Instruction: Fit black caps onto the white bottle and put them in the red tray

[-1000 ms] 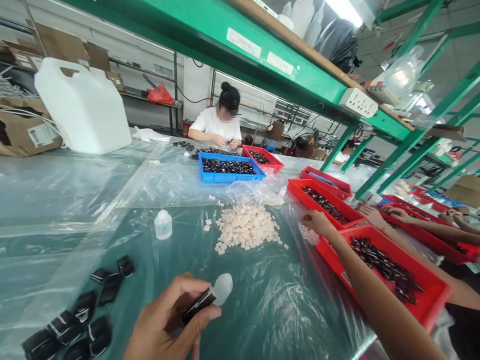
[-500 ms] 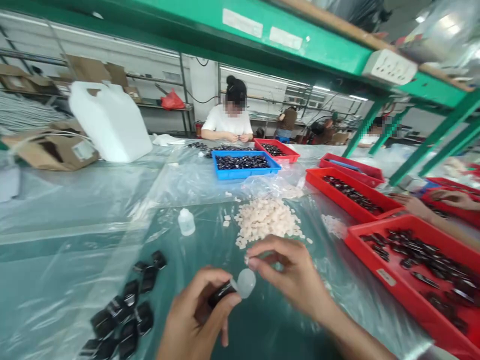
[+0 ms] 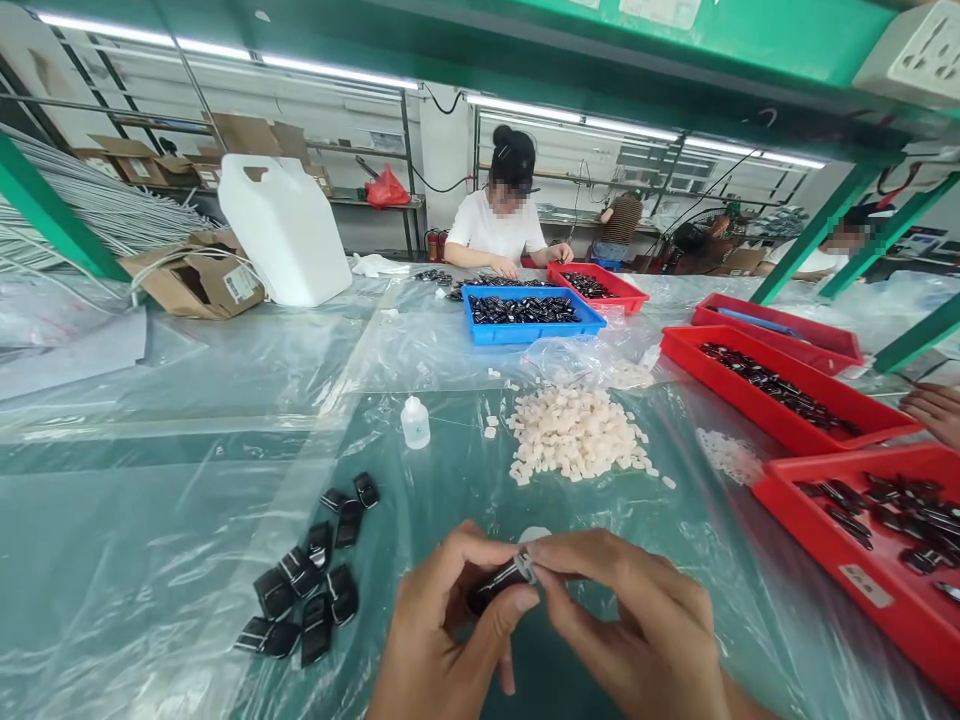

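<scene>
My left hand (image 3: 461, 620) is closed round a glossy black part (image 3: 491, 590), tilted with its end toward the right. At that end my right hand (image 3: 622, 600) pinches a small pale piece (image 3: 526, 568) between thumb and forefinger, against the black part. Both hands' fingertips meet there, and the fingers partly hide the contact. Just behind the fingertips a round whitish translucent thing (image 3: 535, 534) shows in part. A heap of small cream pieces (image 3: 577, 432) lies beyond my hands. Several black parts (image 3: 316, 628) lie to the left.
A small translucent bottle (image 3: 415, 424) stands left of the heap. Red trays (image 3: 817, 500) of black parts line the right side, with a hand at the edge. A blue tray (image 3: 499, 334) stands further back, before a seated person (image 3: 499, 225). A white jug (image 3: 289, 235) stands back left.
My right hand has moved down to the end of the black part, bringing the small pale piece against it. The hands now touch. The view has shifted, and the person opposite has spread their hands apart.
</scene>
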`<state>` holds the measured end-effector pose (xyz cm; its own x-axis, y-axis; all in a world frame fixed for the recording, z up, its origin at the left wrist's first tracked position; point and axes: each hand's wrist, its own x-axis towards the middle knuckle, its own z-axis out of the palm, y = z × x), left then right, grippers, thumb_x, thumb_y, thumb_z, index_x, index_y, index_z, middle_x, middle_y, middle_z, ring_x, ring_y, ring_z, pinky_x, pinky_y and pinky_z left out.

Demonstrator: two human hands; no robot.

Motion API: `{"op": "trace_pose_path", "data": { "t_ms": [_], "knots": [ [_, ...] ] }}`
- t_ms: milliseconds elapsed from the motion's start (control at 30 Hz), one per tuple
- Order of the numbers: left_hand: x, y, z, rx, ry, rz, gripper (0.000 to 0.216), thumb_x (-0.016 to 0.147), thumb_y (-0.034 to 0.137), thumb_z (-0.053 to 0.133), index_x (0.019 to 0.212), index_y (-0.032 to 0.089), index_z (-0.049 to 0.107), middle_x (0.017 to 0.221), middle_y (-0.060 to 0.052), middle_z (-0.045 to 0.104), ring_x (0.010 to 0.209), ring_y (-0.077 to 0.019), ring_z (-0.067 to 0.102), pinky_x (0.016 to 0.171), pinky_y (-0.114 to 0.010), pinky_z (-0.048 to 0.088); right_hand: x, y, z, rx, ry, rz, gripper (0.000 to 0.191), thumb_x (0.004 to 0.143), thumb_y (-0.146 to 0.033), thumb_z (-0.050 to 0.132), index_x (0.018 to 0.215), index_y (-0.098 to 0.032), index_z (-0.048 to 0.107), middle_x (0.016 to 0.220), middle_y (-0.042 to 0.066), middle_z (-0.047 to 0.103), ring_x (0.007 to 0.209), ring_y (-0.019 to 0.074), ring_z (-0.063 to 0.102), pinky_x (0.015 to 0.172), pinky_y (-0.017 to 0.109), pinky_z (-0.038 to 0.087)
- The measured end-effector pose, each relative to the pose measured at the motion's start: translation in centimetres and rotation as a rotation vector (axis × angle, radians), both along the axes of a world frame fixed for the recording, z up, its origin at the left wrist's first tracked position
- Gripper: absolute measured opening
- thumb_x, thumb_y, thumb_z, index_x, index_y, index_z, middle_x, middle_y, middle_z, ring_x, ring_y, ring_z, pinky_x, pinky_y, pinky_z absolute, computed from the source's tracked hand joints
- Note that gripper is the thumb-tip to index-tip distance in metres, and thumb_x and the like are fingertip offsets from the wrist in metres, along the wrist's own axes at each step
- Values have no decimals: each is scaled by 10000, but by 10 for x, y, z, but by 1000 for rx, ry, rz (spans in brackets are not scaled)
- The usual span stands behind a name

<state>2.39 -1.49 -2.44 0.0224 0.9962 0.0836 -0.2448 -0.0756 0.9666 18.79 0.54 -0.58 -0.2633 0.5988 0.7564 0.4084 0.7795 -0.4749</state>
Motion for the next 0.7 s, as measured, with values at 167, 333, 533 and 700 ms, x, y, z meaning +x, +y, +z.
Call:
{"op": "trace_pose_path", "data": {
  "t_ms": [167,333,533,700],
  "knots": [
    [1,-3,-3,-4,-4,5,230,896,490,759,906,262,730,782,68,546,447,-53,545,391,-163,540,-1,-2,0,99,-42,-23,324,881,45,665,1135,-156,677,959,18,782,872,106,765,798,138,600],
    [3,-7,-4,-13,2,9,217,928,456,737,895,244,707,773,69,551,410,-31,531,383,-143,520,-2,-6,-5,124,-81,-40,317,879,54,613,1116,-147,677,1047,34,790,903,104,769,795,139,601],
    [1,-10,-4,-30,0,5,262,903,479,761,877,225,700,758,51,567,420,-37,541,379,-132,498,-6,-10,-13,169,-13,-94,394,845,79,645,1171,-139,688,1081,44,792,984,152,768,816,183,650],
    [0,-9,-3,-68,-24,-18,344,856,545,782,863,210,706,747,44,552,409,-45,518,360,-158,502,1,-14,-9,322,-242,-141,363,901,-27,664,1242,-152,668,1140,27,780,993,165,775,851,183,666]
  ]
}}
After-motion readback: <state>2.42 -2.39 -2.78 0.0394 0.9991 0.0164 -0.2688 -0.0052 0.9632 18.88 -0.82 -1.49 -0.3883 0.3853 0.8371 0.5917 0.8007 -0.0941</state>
